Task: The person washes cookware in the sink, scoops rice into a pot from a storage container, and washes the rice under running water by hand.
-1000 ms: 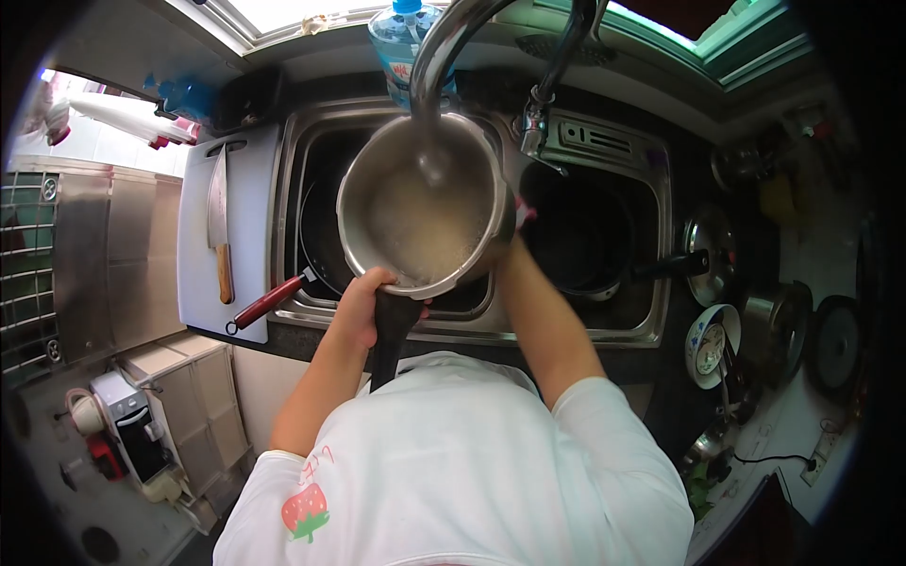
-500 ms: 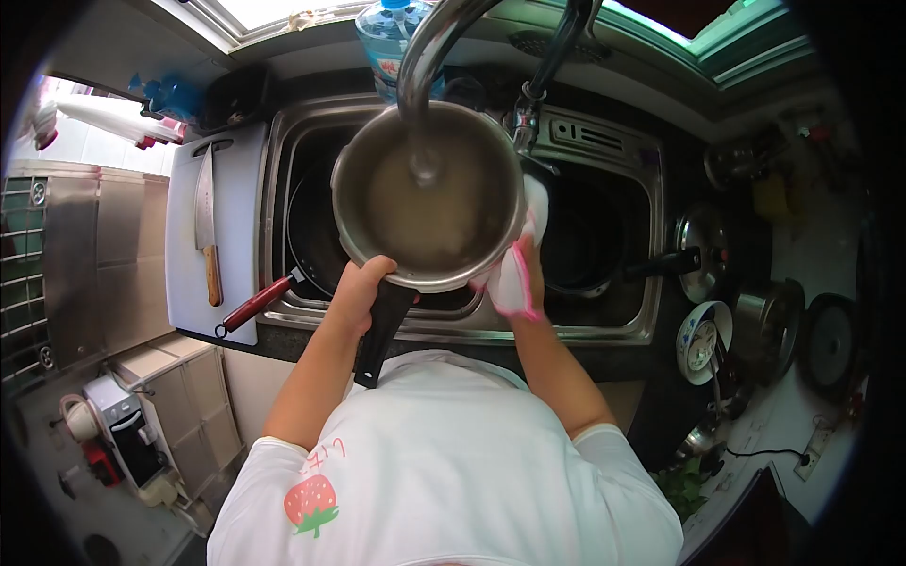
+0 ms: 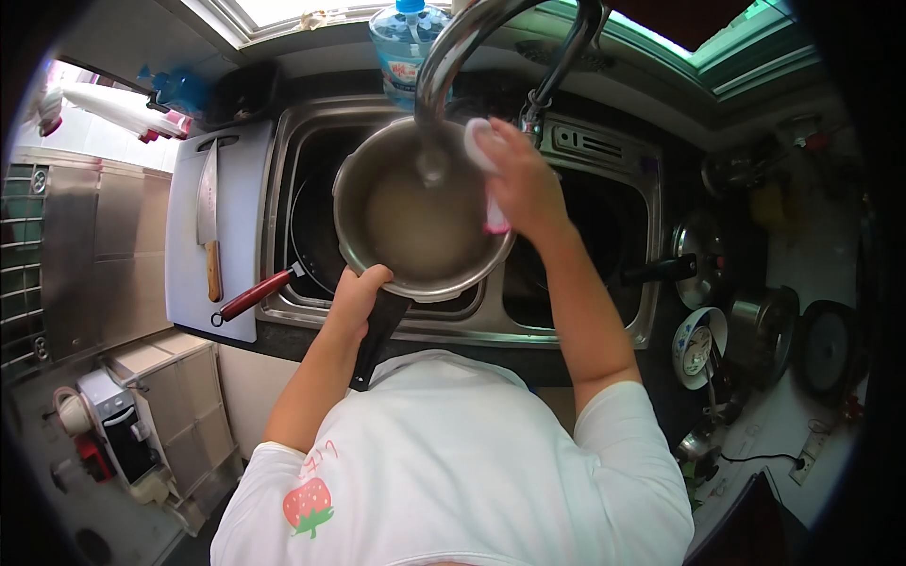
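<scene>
A steel pot (image 3: 373, 250) with cloudy liquid inside is held over the double sink (image 3: 453, 325), beneath the curved faucet (image 3: 436, 80). My left hand (image 3: 359, 300) grips it where its black handle (image 3: 379, 340) meets the rim, thumb on top. At the pot's far right rim, my right hand (image 3: 521, 179) clasps a white cloth with pink edging (image 3: 478, 146). Part of the cloth hangs inside the rim, and motion slightly blurs that hand. Under the pot, a pan with a red handle (image 3: 255, 296) rests in the left basin, mostly hidden.
Left of the sink, a knife (image 3: 209, 217) lies on a white cutting board (image 3: 241, 208). A blue detergent bottle (image 3: 406, 57) stands behind. On the right are a black-handled pan (image 3: 661, 270), a bowl (image 3: 694, 368) and a steel pot (image 3: 763, 330).
My right hand has moved with the cloth from the pot's lower right outer side up to its far right rim. My left hand keeps its grip on the handle.
</scene>
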